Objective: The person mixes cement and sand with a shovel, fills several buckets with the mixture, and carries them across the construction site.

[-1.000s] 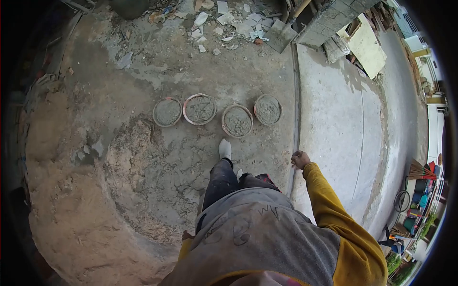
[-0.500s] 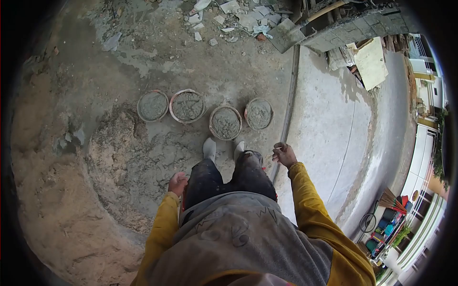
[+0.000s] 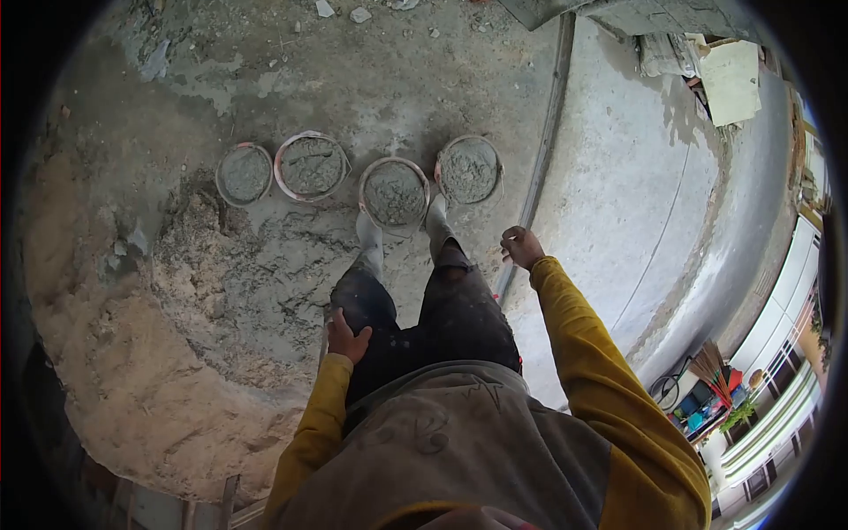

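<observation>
My left hand (image 3: 347,339) is beside my left thigh, its thumb spread from the fingers and nothing seen in it. Out to the right of my legs, my right hand (image 3: 522,248) hangs with loosely bent fingers and holds nothing visible. Several round buckets filled with wet grey mix stand in a row in front of my feet. From left to right these include a small bucket (image 3: 244,174), a wider one (image 3: 311,166), one close to my boots (image 3: 395,193) and one at the right (image 3: 470,170). Neither hand touches a bucket.
A heap of sand (image 3: 212,424) lies at the left, with wet grey mix (image 3: 283,274) spread beside it. A long narrow strip (image 3: 547,132) separates the rough ground from pale pavement (image 3: 618,203) at the right. Broken pieces (image 3: 359,15) lie at the top.
The view has shifted forward, and the buckets appear higher and further left. My left hand has opened its thumb outward near the thigh. My legs show more, with the knees further apart.
</observation>
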Demonstrator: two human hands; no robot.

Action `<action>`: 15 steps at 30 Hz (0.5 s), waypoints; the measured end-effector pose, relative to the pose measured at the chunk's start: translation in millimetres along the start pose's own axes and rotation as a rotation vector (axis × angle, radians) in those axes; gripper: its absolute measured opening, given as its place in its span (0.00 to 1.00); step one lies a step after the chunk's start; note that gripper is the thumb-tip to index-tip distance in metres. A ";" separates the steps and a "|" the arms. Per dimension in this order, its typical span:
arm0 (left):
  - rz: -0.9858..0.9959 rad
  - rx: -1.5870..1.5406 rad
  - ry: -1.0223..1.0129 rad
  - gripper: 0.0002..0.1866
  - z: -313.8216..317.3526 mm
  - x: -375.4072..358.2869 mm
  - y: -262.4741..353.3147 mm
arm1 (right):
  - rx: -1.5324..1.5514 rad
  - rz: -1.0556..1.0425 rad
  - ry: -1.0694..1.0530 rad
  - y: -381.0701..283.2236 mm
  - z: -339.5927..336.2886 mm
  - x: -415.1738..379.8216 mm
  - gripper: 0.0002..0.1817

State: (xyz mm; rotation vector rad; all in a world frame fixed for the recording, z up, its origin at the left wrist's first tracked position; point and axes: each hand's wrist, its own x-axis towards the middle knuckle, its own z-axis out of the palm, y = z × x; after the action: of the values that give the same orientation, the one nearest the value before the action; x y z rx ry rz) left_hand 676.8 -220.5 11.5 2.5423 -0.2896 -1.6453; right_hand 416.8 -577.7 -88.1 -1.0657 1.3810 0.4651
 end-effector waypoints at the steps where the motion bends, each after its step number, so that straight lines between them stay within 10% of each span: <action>1: -0.025 0.066 -0.037 0.49 7.7 1.4 8.2 | -0.063 -0.039 -0.014 15.8 -4.4 19.4 0.11; 15: -0.245 0.305 -0.098 0.54 69.1 55.8 33.6 | -0.971 0.044 -0.101 45.0 33.3 171.7 0.29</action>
State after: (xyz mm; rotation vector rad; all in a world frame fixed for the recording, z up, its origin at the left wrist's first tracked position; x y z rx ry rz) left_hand 632.5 -263.8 -60.4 2.8187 -0.2642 -1.9524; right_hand 432.9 -581.0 -267.9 -1.7453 1.0738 1.2764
